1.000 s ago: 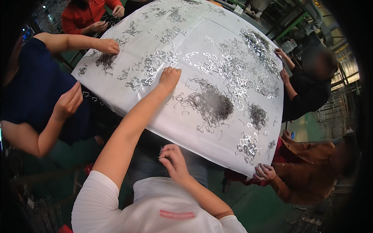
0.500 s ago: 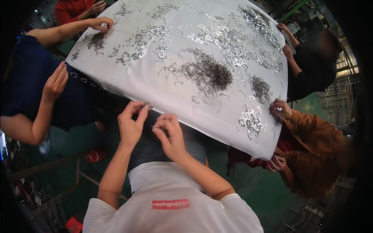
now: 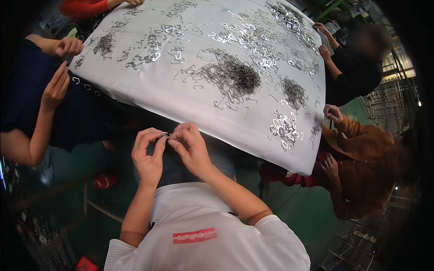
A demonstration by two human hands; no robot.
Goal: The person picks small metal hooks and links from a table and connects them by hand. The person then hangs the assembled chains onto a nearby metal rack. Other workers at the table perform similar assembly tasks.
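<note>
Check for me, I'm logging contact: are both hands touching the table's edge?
Apart. Head view: left hand and right hand meet below the table, green floor showing between.

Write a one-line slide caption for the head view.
Both hands, left and right, pinch a small metal clip beside a clip-strewn white table.

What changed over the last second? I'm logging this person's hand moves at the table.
The left hand drew back from the white table to meet the right hand; both now pinch a small metal piece near the edge. The dark pile of metal clips stayed put.
</note>
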